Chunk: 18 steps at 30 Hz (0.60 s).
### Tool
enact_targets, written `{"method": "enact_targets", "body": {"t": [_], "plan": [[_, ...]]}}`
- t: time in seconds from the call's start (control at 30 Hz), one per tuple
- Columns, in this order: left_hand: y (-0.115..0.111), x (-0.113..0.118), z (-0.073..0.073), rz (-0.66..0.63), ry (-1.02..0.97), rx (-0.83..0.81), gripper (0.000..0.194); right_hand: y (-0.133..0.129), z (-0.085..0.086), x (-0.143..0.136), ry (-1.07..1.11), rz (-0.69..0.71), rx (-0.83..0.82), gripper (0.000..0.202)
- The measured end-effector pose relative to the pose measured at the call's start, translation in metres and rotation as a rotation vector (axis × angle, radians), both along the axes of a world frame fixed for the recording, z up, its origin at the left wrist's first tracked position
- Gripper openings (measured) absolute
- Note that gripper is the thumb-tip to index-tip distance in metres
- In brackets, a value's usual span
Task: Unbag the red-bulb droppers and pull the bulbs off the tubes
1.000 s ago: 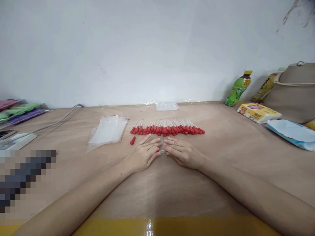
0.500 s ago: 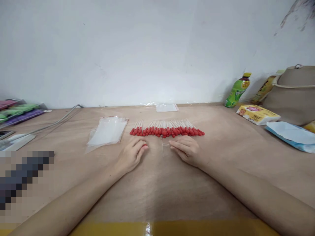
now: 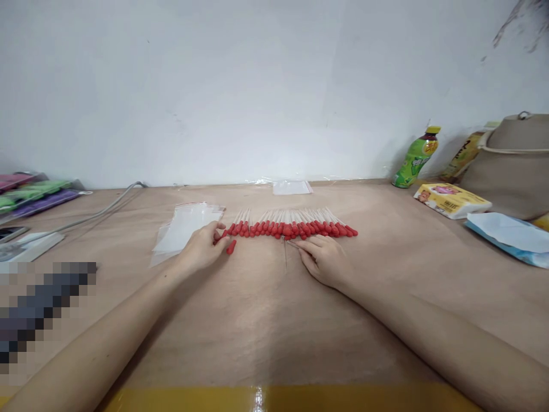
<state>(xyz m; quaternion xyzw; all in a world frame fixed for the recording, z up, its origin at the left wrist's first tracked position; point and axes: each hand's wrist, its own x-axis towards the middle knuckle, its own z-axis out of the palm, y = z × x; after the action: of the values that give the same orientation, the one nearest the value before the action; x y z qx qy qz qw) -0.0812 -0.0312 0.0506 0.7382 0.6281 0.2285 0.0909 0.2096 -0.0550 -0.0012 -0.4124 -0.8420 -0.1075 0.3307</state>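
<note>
Red-tipped white sticks (image 3: 285, 229) lie side by side in a row across the table, tips toward me. At the row's left end, my left hand (image 3: 203, 246) has its thumb and forefinger curled about a red tip (image 3: 223, 233). Another red piece (image 3: 231, 247) lies just below that thumb, apart from the row. My right hand (image 3: 323, 260) is closed below the row's right half, pinching a thin metal rod (image 3: 294, 244) that points left. Close to the rod's end, a fine needle-like line (image 3: 286, 254) runs toward me from the row.
Clear plastic bags (image 3: 189, 226) are stacked left of the row, with another bag (image 3: 293, 187) by the wall. A grey cable (image 3: 107, 210) and colourful packs (image 3: 43, 194) are at left. A green bottle (image 3: 416, 159), yellow tissue pack (image 3: 450, 200) and beige bag (image 3: 514, 166) stand right.
My left hand has moved left and slightly up to the row's left end. A red piece now shows below its thumb. The rod in my right hand has tilted, near the same place.
</note>
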Motion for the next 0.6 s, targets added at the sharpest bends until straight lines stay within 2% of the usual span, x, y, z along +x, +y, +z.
{"method": "enact_targets", "body": {"t": [0.1,0.27,0.6], "plan": [[-0.002,0.002,0.0,-0.016,-0.057,-0.09,0.034,0.005,-0.004,-0.002,0.019,0.026,0.001,0.024],[-0.002,0.002,0.0,-0.023,-0.042,-0.153,0.027,0.013,-0.008,-0.003,0.036,0.025,0.012,0.024],[-0.002,0.0,0.001,0.015,-0.065,-0.221,0.026,0.003,0.001,-0.013,0.017,-0.077,-0.057,0.018]]}}
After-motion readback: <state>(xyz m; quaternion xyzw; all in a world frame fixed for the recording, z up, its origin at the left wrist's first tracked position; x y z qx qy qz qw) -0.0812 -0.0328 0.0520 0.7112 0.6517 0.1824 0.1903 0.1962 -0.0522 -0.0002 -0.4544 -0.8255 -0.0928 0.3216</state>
